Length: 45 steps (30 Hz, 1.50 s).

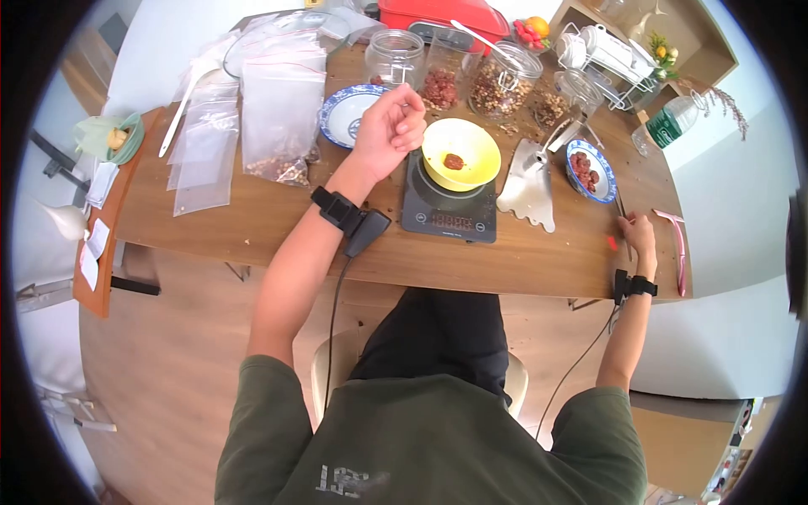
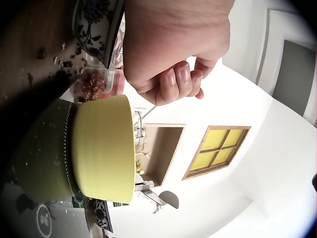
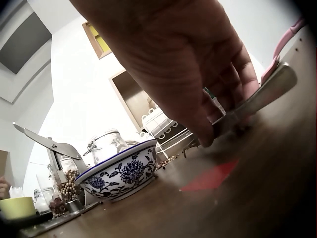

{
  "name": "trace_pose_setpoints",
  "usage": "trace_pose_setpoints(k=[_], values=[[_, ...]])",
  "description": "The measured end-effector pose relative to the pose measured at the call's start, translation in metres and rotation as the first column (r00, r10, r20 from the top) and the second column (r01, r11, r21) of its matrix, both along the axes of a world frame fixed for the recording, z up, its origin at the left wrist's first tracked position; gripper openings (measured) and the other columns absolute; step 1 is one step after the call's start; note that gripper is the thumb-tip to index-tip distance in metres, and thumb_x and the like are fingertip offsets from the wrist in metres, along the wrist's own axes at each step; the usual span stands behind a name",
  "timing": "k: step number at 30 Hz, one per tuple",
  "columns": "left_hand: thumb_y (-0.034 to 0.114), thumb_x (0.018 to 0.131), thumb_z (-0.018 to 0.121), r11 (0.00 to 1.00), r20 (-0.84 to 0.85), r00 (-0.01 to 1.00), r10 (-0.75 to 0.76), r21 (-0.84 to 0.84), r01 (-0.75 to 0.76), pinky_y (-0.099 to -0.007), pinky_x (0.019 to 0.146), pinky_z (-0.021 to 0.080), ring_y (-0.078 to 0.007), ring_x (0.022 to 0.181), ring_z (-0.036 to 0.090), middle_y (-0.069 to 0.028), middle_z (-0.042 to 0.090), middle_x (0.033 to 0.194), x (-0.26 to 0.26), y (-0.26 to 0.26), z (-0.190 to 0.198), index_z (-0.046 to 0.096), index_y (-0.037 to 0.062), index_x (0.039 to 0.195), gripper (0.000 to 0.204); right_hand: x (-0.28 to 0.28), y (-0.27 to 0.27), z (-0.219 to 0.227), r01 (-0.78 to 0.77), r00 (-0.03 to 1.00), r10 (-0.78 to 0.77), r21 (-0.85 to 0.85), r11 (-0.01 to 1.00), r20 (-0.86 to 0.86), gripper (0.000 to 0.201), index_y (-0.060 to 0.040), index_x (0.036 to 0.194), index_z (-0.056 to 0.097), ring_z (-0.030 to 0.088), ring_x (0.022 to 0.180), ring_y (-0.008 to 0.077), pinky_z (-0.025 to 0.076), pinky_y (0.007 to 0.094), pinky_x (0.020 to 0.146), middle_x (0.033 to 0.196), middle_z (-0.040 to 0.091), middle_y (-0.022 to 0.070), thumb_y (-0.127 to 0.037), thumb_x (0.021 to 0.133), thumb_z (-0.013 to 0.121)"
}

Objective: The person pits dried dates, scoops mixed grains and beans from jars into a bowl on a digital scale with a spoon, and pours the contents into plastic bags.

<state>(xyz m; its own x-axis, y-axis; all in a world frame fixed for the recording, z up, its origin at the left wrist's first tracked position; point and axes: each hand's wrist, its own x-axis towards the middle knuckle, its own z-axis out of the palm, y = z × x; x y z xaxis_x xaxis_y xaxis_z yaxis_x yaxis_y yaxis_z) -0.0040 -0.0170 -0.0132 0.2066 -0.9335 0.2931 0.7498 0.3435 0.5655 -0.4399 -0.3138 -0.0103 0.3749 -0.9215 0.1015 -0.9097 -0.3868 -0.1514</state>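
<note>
My left hand (image 1: 389,130) hovers with fingers loosely curled and nothing in them, between the blue-and-white plate (image 1: 337,114) and the yellow bowl (image 1: 481,150). That bowl stands on a black digital scale (image 1: 450,224) and holds one dark red dried fruit (image 1: 454,162). At the right, my right hand (image 1: 640,234) is low over the table. Its thumb and fingers pinch a slim metal utensil (image 3: 272,89) with a flat, rounded end; its kind I cannot tell. Just beyond is a blue-and-white bowl (image 3: 124,173) of similar dried fruits (image 1: 582,171).
A red scrap (image 1: 612,243) and a pink-handled tool (image 1: 680,252) flank the right hand. A metal pitter-like press (image 1: 530,189) stands beside the scale. Glass jars (image 1: 503,84) line the back. Clear zip bags (image 1: 282,109) and a white spoon (image 1: 181,109) lie left; a bottle (image 1: 669,122) stands right.
</note>
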Motion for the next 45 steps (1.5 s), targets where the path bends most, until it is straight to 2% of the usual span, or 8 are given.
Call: trace_pose_setpoints(k=[9,17,19,23,32,40,42,45], values=[[0.028,0.095,0.038,1.000,0.015,1.000,-0.002,0.016,0.001,-0.0215,0.040,0.025,-0.0071,0.041,0.027,0.0025,0.032,0.053,-0.004,-0.001,0.000,0.052,0.0040,0.081,0.032,0.010,0.000,0.023,0.011,0.999,-0.013,-0.075,0.997,-0.030,0.033,-0.0033,0.091,0.065,0.063,0.085,0.0323,0.049,0.0390,0.073,0.087,0.065,0.0179,-0.033,0.075,0.065],[0.028,0.095,0.039,0.999,0.021,1.000,-0.003,0.033,0.003,-0.0217,0.040,0.025,-0.0072,0.041,0.027,0.0026,0.033,0.053,-0.007,-0.002,0.002,0.051,0.0044,0.080,0.031,0.103,0.054,0.136,-0.308,0.888,0.377,-0.270,0.912,0.264,0.025,0.0006,0.093,0.060,0.060,0.067,0.0231,0.046,0.0321,0.063,0.074,0.062,0.0151,-0.023,0.085,0.059],[0.030,0.093,0.042,0.999,0.021,1.000,0.003,0.041,-0.003,-0.0217,0.040,0.024,-0.0072,0.041,0.028,0.0026,0.033,0.052,-0.007,-0.002,0.001,0.053,0.0047,0.079,0.031,0.136,0.064,0.162,-0.427,0.847,0.497,-0.313,0.848,0.190,0.023,-0.0006,0.095,0.059,0.051,0.064,0.0110,0.043,0.0266,0.060,0.071,0.059,0.0063,-0.021,0.086,0.059],[0.029,0.094,0.041,1.000,0.015,1.000,-0.003,-0.005,0.003,-0.0217,0.040,0.024,-0.0071,0.041,0.028,0.0025,0.034,0.052,-0.006,-0.002,0.000,0.053,0.0046,0.079,0.031,0.231,0.082,0.193,-0.730,0.624,0.781,-0.348,0.588,0.011,0.029,-0.0028,0.102,0.058,0.059,0.070,0.0206,0.046,0.0319,0.067,0.078,0.063,0.0116,-0.027,0.085,0.058],[0.028,0.094,0.041,0.999,-0.034,0.999,0.035,-0.009,-0.036,-0.0219,0.040,0.024,-0.0074,0.040,0.028,0.0020,0.035,0.052,-0.004,0.002,0.002,0.053,0.0042,0.079,0.030,0.365,0.090,0.135,-0.738,0.671,0.713,-0.274,0.617,-0.201,0.040,-0.0076,0.110,0.057,0.061,0.092,0.0321,0.047,0.0394,0.082,0.092,0.064,0.0186,-0.034,0.081,0.062],[0.029,0.094,0.041,0.999,-0.011,1.000,0.004,-0.042,-0.004,-0.0220,0.041,0.024,-0.0075,0.041,0.028,0.0024,0.034,0.052,-0.003,0.000,0.000,0.053,0.0046,0.078,0.031,0.368,0.062,0.154,-0.675,0.711,0.689,-0.408,0.614,-0.139,0.028,-0.0036,0.095,0.064,0.063,0.071,0.0252,0.048,0.0363,0.064,0.080,0.065,0.0130,-0.029,0.083,0.058],[0.028,0.094,0.040,0.999,-0.019,1.000,0.007,-0.033,-0.008,-0.0218,0.041,0.024,-0.0072,0.041,0.028,0.0026,0.033,0.052,-0.004,0.001,0.002,0.052,0.0047,0.079,0.030,0.363,0.062,0.154,-0.613,0.752,0.654,-0.450,0.650,-0.080,0.031,0.0047,0.076,0.060,0.061,0.067,0.0345,0.048,0.0408,0.064,0.069,0.061,0.0230,-0.025,0.082,0.055],[0.026,0.095,0.039,1.000,-0.021,1.000,0.006,-0.022,-0.006,-0.0217,0.040,0.025,-0.0070,0.041,0.028,0.0027,0.033,0.052,-0.005,0.000,0.002,0.050,0.0048,0.079,0.029,0.331,0.072,0.192,-0.564,0.792,0.610,-0.349,0.749,0.030,0.029,0.0043,0.086,0.063,0.064,0.074,0.0356,0.050,0.0415,0.069,0.076,0.064,0.0223,-0.023,0.078,0.057]])
